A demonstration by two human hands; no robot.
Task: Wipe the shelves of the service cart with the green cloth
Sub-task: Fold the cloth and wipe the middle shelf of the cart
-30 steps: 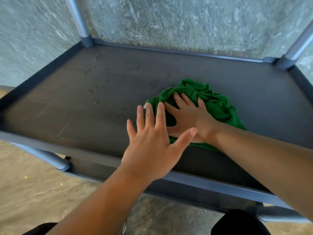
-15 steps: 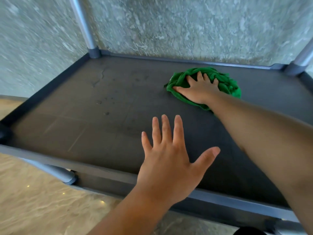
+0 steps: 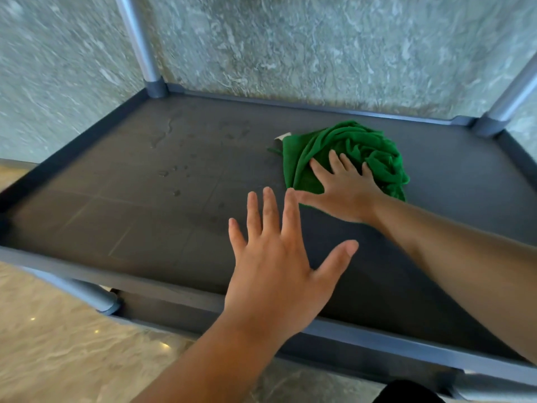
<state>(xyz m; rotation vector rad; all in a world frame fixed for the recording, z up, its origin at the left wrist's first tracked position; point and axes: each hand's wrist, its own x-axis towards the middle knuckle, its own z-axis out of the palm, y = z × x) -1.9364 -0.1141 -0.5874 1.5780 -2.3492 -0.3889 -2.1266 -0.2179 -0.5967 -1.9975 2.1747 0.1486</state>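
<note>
**Two hands over one shelf, the cloth under the right**

One shallow shelf of the cart fills the view, a dark tray with a raised blue-grey rim on all sides. Read it as a clock face, with twelve at the wall and six at the person.

Inside the tray lies the green cloth, bunched into a rumpled heap at about one o'clock, a short way in from the far rim. A small white tag sticks out at its nine o'clock corner.

The right hand presses flat on the six o'clock half of the cloth. Its fingers are straight and spread, and its thumb stretches toward nine o'clock.

The left hand is at six o'clock over the near part of the tray, palm down. Its fingers are straight, with three close together and the little finger and thumb splayed wide. It holds nothing, and whether it touches the shelf cannot be told. Its forefinger tip is just beside the right thumb.

A few water drops and a wet streak sit on the tray at about ten o'clock, well apart from the cloth.

Two metal posts rise from the far corners, one at eleven o'clock and one at two o'clock. A pale stone floor shows at seven o'clock below the rim.
</note>
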